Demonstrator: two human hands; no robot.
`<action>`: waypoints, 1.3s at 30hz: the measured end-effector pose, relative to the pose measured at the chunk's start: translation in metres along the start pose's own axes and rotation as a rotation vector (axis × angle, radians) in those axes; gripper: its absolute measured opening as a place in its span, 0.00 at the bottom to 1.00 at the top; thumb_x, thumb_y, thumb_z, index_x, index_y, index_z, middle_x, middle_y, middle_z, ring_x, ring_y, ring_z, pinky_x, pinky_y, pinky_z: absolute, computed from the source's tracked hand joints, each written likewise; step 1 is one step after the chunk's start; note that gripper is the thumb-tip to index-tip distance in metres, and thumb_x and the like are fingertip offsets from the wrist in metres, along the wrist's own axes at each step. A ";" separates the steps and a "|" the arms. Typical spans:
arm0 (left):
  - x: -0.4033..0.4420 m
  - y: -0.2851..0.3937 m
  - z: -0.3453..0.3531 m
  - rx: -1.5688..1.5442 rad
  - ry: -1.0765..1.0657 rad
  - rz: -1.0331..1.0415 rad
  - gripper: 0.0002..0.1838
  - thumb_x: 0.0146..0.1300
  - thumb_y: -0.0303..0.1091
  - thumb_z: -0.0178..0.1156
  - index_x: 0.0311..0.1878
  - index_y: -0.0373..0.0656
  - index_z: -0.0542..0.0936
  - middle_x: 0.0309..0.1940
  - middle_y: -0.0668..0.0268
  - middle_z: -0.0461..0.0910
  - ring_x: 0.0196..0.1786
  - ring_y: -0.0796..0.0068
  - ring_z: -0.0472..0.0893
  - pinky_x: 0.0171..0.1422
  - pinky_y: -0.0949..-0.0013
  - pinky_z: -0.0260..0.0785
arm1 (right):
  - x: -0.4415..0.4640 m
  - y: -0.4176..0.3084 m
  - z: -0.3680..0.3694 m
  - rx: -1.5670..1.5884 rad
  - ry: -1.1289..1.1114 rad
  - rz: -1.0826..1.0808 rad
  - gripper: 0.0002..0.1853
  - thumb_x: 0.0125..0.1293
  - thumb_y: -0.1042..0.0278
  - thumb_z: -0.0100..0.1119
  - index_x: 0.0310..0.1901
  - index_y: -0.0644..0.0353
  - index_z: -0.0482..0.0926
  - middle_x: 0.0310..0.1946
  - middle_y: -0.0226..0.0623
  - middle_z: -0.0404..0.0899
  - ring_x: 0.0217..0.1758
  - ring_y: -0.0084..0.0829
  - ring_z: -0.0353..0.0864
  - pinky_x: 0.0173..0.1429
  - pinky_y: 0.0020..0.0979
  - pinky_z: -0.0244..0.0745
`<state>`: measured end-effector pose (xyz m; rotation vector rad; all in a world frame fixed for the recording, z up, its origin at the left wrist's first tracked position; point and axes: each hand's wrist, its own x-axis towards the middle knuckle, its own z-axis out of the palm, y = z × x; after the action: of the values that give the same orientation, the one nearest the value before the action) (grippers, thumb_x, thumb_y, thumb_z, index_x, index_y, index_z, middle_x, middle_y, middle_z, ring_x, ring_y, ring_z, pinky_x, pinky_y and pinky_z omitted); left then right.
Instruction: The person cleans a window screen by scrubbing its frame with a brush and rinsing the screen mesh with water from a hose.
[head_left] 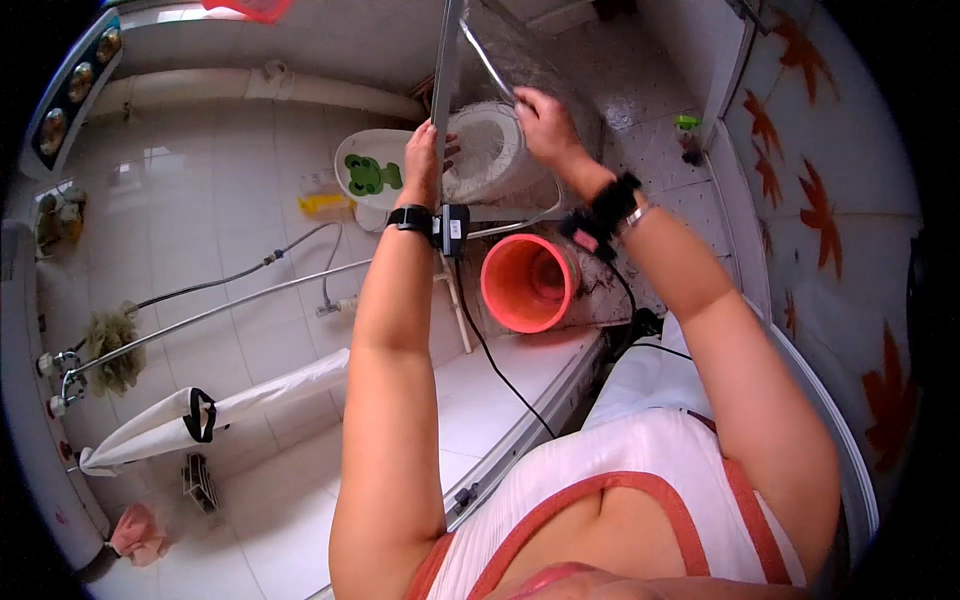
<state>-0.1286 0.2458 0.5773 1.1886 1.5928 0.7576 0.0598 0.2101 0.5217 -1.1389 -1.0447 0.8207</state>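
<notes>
item one: narrow grey upright (447, 90), before the person, left hand (422, 162) fingers wrapped about it. item two: silvery rod (487, 62), top end at the upright, right hand (548, 125) fingers clenched round it. below: red bucket (508, 285), unheld. progress: seemingly underway; finished and remaining portions, i cannot tell.

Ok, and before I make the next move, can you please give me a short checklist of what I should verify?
1. Left hand holds the grey panel edge: ok.
2. Right hand is closed around the metal bar: ok.
3. Red bucket is apart from both hands: ok.
4. Black cable below the left wrist is secured: not ok, hangs loose and might snag.
5. Bar's upper end is fixed: cannot tell.
</notes>
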 end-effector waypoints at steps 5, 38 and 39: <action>0.005 -0.002 -0.007 -0.060 0.017 0.009 0.20 0.62 0.40 0.44 0.56 0.47 0.71 0.36 0.65 0.79 0.33 0.72 0.78 0.35 0.70 0.66 | -0.093 -0.013 -0.012 0.141 -0.164 0.234 0.14 0.62 0.71 0.46 0.48 0.66 0.73 0.38 0.53 0.77 0.43 0.44 0.78 0.46 0.36 0.70; -0.025 -0.045 -0.030 0.283 -0.014 0.220 0.14 0.68 0.33 0.44 0.54 0.39 0.64 0.34 0.64 0.69 0.34 0.73 0.78 0.31 0.68 0.76 | -0.244 0.030 -0.004 -0.007 -0.385 0.346 0.14 0.63 0.74 0.44 0.49 0.66 0.71 0.41 0.50 0.75 0.46 0.46 0.75 0.48 0.37 0.69; -0.024 -0.046 -0.030 0.284 -0.021 0.217 0.14 0.68 0.33 0.44 0.54 0.39 0.64 0.34 0.64 0.69 0.34 0.73 0.78 0.31 0.68 0.76 | -0.248 0.039 -0.004 -0.033 -0.375 0.386 0.14 0.63 0.74 0.44 0.48 0.66 0.71 0.40 0.50 0.75 0.45 0.46 0.75 0.48 0.37 0.69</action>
<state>-0.1715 0.2097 0.5550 1.5895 1.6079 0.6666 -0.0160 -0.0094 0.4271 -1.2635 -1.1613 1.3665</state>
